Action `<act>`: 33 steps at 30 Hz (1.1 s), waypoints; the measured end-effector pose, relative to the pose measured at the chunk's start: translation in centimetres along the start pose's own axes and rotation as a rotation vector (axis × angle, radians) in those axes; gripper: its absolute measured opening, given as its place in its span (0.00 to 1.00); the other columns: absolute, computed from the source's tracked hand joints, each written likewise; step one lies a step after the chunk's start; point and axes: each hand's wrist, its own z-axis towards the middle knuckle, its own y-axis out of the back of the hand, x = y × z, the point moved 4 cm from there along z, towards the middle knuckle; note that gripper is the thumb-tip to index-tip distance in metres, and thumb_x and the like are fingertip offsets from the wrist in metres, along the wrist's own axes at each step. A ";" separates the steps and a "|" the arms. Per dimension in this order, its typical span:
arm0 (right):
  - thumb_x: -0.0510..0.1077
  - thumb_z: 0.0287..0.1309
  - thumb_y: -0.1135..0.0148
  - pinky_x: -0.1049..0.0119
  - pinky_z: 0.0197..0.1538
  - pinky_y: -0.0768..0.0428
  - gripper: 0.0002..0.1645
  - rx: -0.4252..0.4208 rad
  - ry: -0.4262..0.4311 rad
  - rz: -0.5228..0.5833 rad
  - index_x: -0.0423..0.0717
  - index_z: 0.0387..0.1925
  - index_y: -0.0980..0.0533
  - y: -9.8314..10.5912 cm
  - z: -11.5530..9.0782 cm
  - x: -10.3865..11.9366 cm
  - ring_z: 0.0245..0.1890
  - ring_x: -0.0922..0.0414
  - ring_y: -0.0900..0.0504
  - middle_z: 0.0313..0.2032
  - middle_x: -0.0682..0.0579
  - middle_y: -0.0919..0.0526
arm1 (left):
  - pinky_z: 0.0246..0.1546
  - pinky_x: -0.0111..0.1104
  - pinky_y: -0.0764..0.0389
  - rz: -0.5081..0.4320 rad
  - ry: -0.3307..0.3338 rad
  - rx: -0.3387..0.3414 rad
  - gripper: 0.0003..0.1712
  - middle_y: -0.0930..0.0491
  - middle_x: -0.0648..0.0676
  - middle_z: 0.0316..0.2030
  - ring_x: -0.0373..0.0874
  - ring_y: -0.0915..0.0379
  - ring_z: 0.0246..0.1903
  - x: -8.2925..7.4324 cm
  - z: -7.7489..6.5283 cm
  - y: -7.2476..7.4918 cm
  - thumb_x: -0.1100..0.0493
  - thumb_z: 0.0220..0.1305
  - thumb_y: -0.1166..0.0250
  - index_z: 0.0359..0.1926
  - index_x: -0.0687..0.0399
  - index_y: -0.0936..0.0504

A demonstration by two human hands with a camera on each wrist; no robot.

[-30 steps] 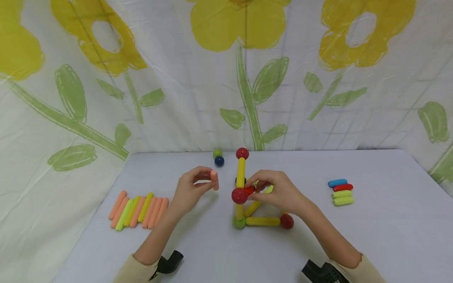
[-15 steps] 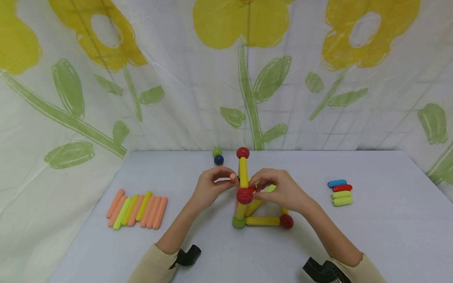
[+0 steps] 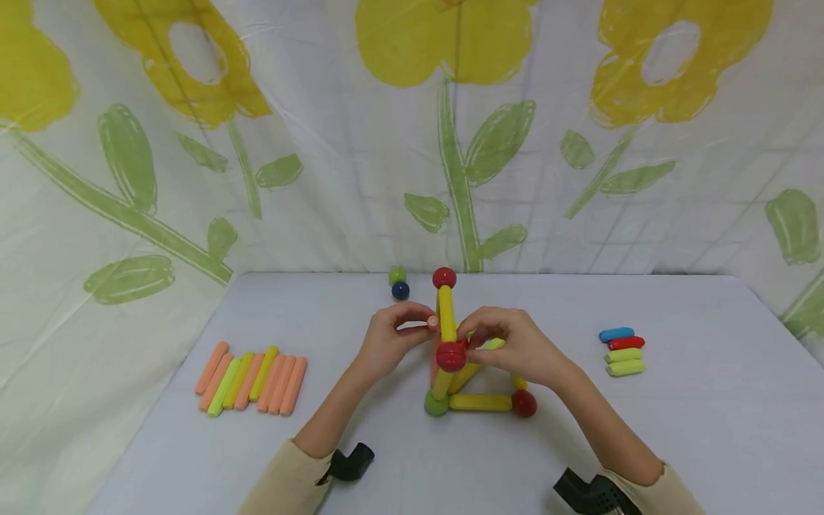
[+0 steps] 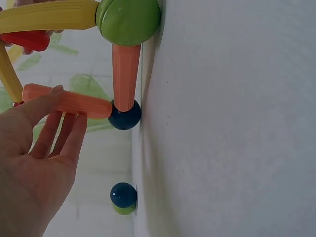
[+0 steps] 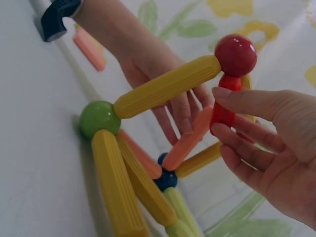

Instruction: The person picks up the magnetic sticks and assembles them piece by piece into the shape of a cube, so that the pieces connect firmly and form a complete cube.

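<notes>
Orange rod [image 4: 84,104] pinched by L hand [image 3: 388,343], long axis aimed at blue ball [image 4: 124,119]; red rod [image 5: 224,111] pinched by R hand [image 3: 520,347].

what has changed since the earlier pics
The left hand moved right with its orange stick, from clear of the frame to a dark blue ball on it. The front red ball shifted slightly right. Neither hand let go: the right hand still holds the red stick. The stick row at left and short sticks at right stayed put.

The left-wrist view crops the green ball [image 4: 129,22] at twelve o'clock; the right-wrist, a yellow rod [image 5: 120,187] near six.
</notes>
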 end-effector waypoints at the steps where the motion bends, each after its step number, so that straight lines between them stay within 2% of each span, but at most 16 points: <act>1: 0.31 0.60 0.27 0.57 0.54 0.14 0.14 0.000 0.001 0.001 0.41 0.47 0.15 0.0 0.0 0.0 0.41 0.55 0.14 0.46 0.47 0.12 | 0.55 0.36 0.14 0.002 0.001 0.001 0.14 0.15 0.66 0.49 0.57 0.16 0.52 0.0 0.0 -0.1 0.73 0.66 0.30 0.52 0.69 0.16; 8: 0.30 0.61 0.27 0.60 0.55 0.14 0.14 0.008 0.002 0.023 0.40 0.48 0.15 -0.1 0.1 -0.3 0.42 0.54 0.13 0.47 0.46 0.12 | 0.55 0.36 0.14 0.001 0.026 0.003 0.15 0.15 0.65 0.50 0.56 0.16 0.53 0.1 -0.2 -0.2 0.73 0.66 0.29 0.53 0.68 0.15; 14: 0.30 0.61 0.28 0.61 0.54 0.14 0.14 0.008 0.004 0.035 0.40 0.48 0.16 -0.1 0.0 -0.3 0.43 0.54 0.14 0.47 0.45 0.12 | 0.55 0.37 0.14 -0.016 0.016 0.033 0.13 0.14 0.64 0.47 0.55 0.16 0.52 0.4 -0.2 -0.4 0.72 0.65 0.28 0.51 0.68 0.15; 21: 0.30 0.61 0.28 0.60 0.54 0.14 0.13 0.005 0.011 0.027 0.39 0.48 0.16 0.0 -0.1 -0.4 0.42 0.54 0.15 0.47 0.45 0.12 | 0.54 0.36 0.14 0.020 -0.001 0.051 0.13 0.13 0.62 0.46 0.55 0.16 0.53 0.8 -0.2 -0.6 0.71 0.65 0.27 0.50 0.66 0.14; 26: 0.31 0.62 0.28 0.55 0.54 0.14 0.13 0.006 0.011 0.028 0.40 0.48 0.15 0.0 -0.1 -0.5 0.43 0.53 0.15 0.47 0.45 0.12 | 0.55 0.37 0.14 0.034 0.016 0.064 0.13 0.13 0.61 0.47 0.54 0.16 0.53 0.5 -0.2 -0.5 0.70 0.65 0.27 0.50 0.65 0.13; 33: 0.30 0.62 0.28 0.52 0.54 0.13 0.13 0.010 0.018 0.042 0.39 0.48 0.15 -0.1 -0.1 -0.5 0.43 0.53 0.16 0.47 0.45 0.12 | 0.55 0.38 0.13 0.115 0.012 0.119 0.14 0.13 0.61 0.49 0.56 0.16 0.53 -0.6 -0.6 0.2 0.69 0.66 0.28 0.53 0.64 0.14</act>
